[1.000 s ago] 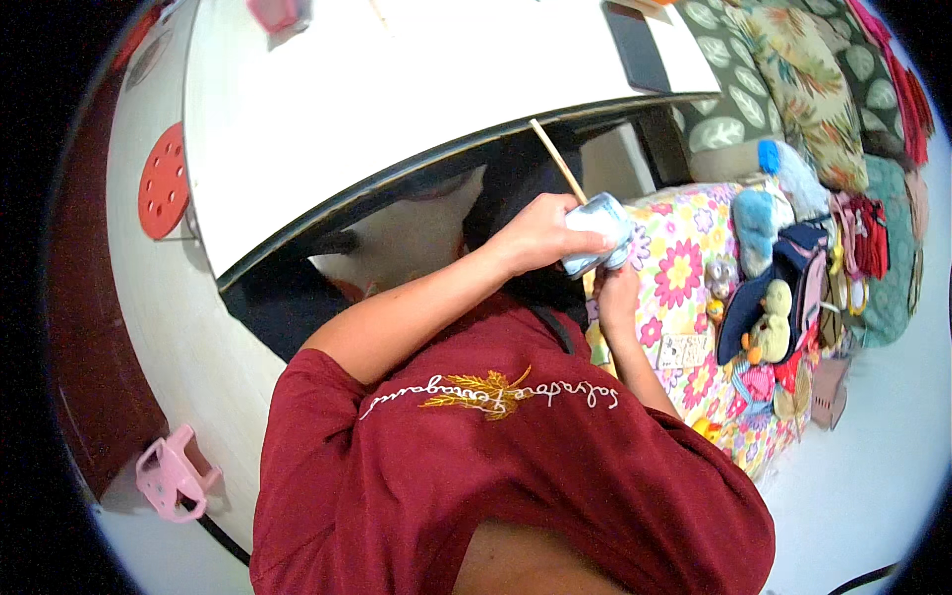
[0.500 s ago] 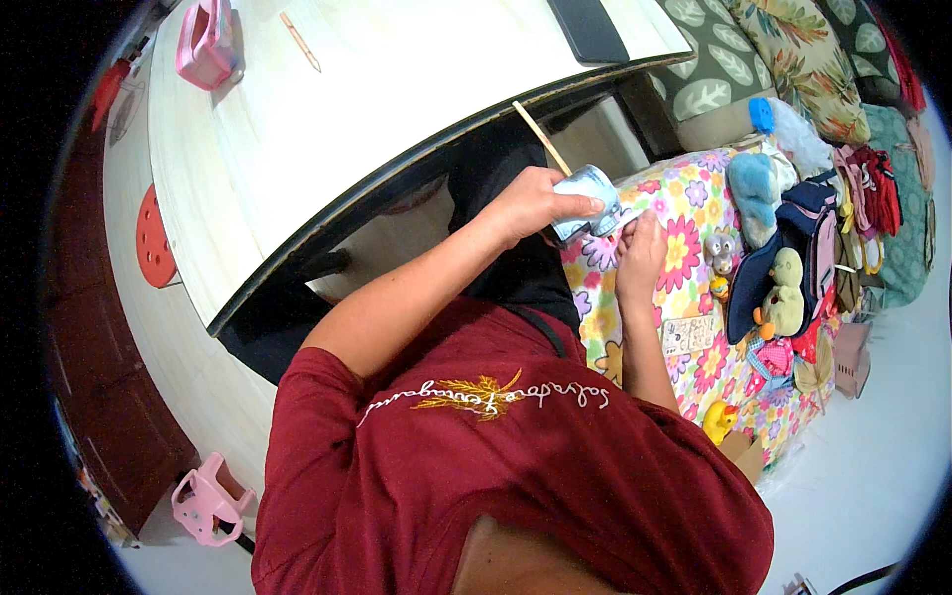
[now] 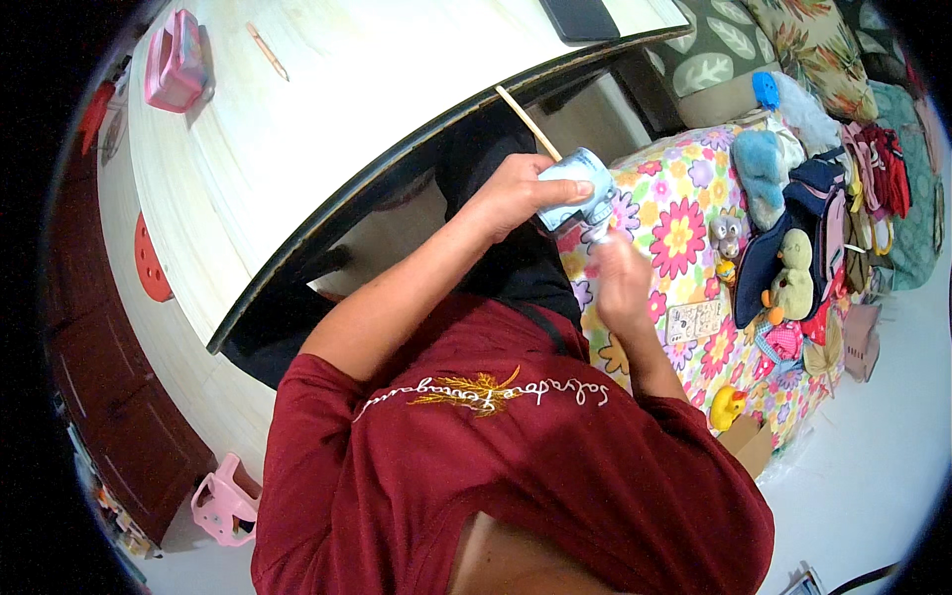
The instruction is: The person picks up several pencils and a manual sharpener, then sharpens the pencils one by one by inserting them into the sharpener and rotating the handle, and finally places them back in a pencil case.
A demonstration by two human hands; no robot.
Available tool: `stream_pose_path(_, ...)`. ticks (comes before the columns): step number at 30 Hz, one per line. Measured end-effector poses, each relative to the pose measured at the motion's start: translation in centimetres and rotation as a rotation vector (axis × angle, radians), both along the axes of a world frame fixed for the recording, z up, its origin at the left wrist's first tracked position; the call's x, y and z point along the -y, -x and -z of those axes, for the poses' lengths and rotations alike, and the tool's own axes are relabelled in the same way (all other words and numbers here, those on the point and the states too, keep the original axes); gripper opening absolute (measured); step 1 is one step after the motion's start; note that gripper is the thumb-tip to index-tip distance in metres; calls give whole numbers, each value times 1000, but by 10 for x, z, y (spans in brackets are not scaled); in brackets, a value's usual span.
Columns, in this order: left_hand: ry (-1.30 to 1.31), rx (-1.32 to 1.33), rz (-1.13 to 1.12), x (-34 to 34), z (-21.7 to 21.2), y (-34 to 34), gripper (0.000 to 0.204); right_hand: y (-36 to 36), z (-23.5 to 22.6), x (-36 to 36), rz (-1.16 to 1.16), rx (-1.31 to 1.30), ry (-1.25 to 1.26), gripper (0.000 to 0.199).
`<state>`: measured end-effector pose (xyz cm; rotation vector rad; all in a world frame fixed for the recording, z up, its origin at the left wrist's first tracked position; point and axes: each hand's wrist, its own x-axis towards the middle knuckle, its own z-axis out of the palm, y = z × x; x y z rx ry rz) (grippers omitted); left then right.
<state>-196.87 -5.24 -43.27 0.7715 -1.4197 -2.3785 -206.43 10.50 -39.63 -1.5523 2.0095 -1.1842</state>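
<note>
A light-blue crank pencil sharpener [image 3: 581, 186] is gripped in my left hand [image 3: 514, 194], the thumb lying across its side. From its far end a plain wooden pencil [image 3: 528, 122] sticks out toward the table edge. My right hand [image 3: 624, 278], smeared by motion, is closed at the sharpener's near right side, around its pale crank handle [image 3: 599, 234]; the fingers hide most of that handle. Both hands are over my lap, beside the flowered cloth.
On the white table [image 3: 347, 119] lie a second pencil [image 3: 268, 53], a pink case [image 3: 177, 64] and a dark phone-like slab [image 3: 579, 18]. The flowered cloth [image 3: 679, 243] at right bears plush toys, a small printed card [image 3: 694, 320] and a yellow duck [image 3: 727, 407]. A pink stool [image 3: 223, 506] stands lower left.
My right hand has moved down and a little left, toward me, while closed at the crank. The left hand, sharpener and pencil have shifted slightly up and left in the picture.
</note>
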Motion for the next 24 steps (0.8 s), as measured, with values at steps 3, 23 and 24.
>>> stream_pose_path(3, 69, 48, 11, 0, 6, 3, 47, 28, 32, 9, 269, 310, 64, 34)
stream_pose_path(23, 45, 49, 20, 0, 5, 7, 55, 48, 69, 16, 458, 555, -171, 38)
stream_pose_path(24, 49, 52, 29, 2, 4, 7, 54, 45, 78, 13, 426, 293, -131, 38)
